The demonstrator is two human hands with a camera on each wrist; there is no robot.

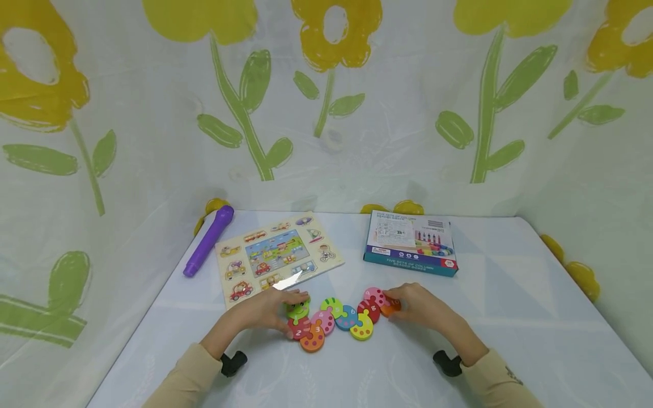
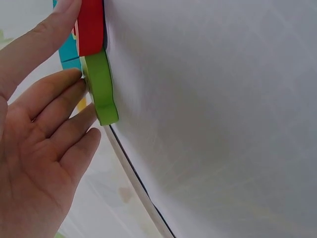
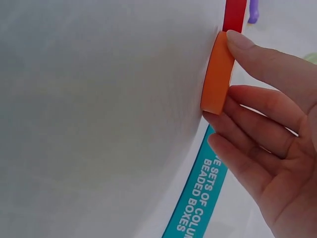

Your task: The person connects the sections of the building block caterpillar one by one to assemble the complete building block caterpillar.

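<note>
A caterpillar number puzzle (image 1: 347,317) of joined, colourful round pieces lies in a zigzag on the table. At its left end my left hand (image 1: 266,310) holds the green head (image 1: 298,309) and the red piece numbered 2 (image 1: 298,328). In the left wrist view the thumb is on the red piece (image 2: 91,29), with fingertips against the green head (image 2: 100,89). My right hand (image 1: 415,305) holds the orange end piece (image 1: 390,306). The right wrist view has the thumb at one end of this orange piece (image 3: 218,74) and fingers at the other.
Behind my left hand lies a wooden picture puzzle board (image 1: 278,249) with vehicles. A purple stick-shaped thing (image 1: 209,241) is left of it. The beaded-boxes carton (image 1: 410,242) lies at the back right. A flowered cloth (image 1: 347,158) hangs behind the table (image 1: 326,379).
</note>
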